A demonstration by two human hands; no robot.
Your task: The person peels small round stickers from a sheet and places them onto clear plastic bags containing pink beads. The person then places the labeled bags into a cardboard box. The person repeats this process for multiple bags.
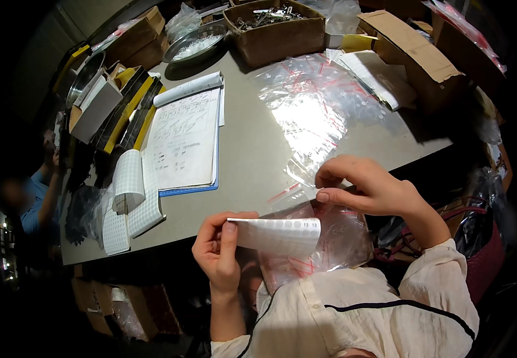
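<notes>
My left hand (222,250) grips a white sheet of round stickers (276,232) by its left end, thumb on top; the sheet curves off to the right. My right hand (366,185) is curled beside the clear zip bags, thumb and forefinger tips close together; anything between them is too small to make out. A clear zip bag (294,204) with a red line lies at the table's edge behind the sheet. More clear bags (342,235) rest in front of my body, below my right hand. A large spread of clear bags (306,113) covers the table beyond.
A handwritten notepad on a blue clipboard (184,137) lies left, beside more sticker sheets (130,191). Behind stand a metal bowl of small clear pieces (194,53) and a carton of metal parts (276,36). Cardboard boxes (411,48) line the right. Another person (37,197) is far left.
</notes>
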